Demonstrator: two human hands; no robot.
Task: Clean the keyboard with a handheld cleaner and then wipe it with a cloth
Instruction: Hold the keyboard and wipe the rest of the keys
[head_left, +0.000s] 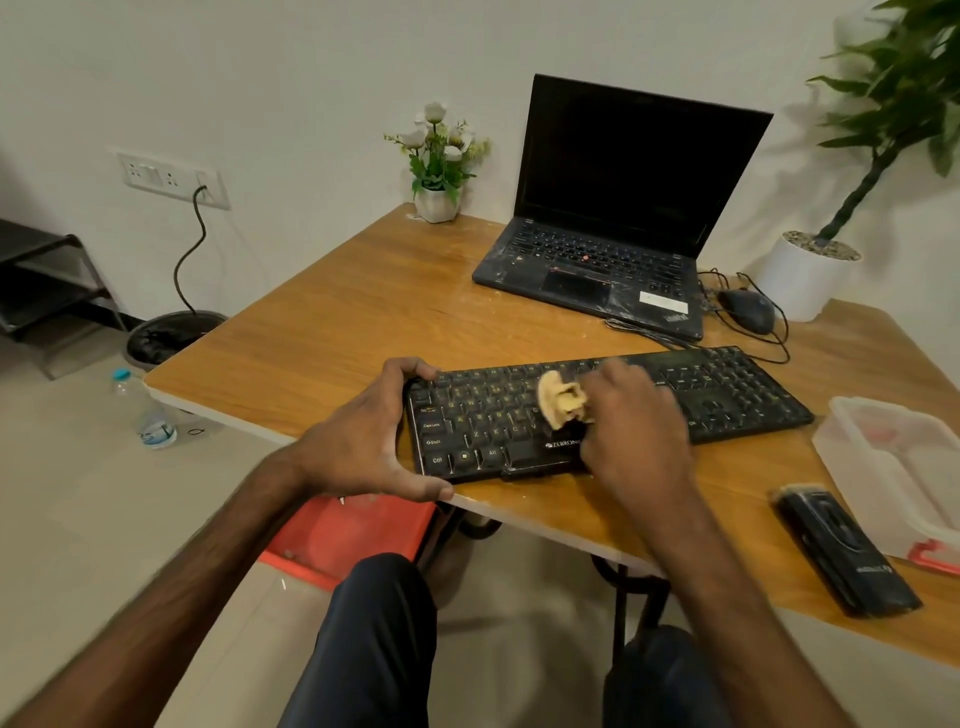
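A black keyboard lies across the near part of the wooden table. My left hand grips its left end, fingers curled over the far edge and thumb along the near edge. My right hand holds a crumpled beige cloth bunched in its fingers and presses it onto the keys near the keyboard's middle. A black handheld cleaner lies on the table at the near right, apart from both hands.
An open black laptop stands at the back with a mouse and cables to its right. A clear plastic container sits at the right edge. A flower pot stands at the far corner, a water bottle on the floor.
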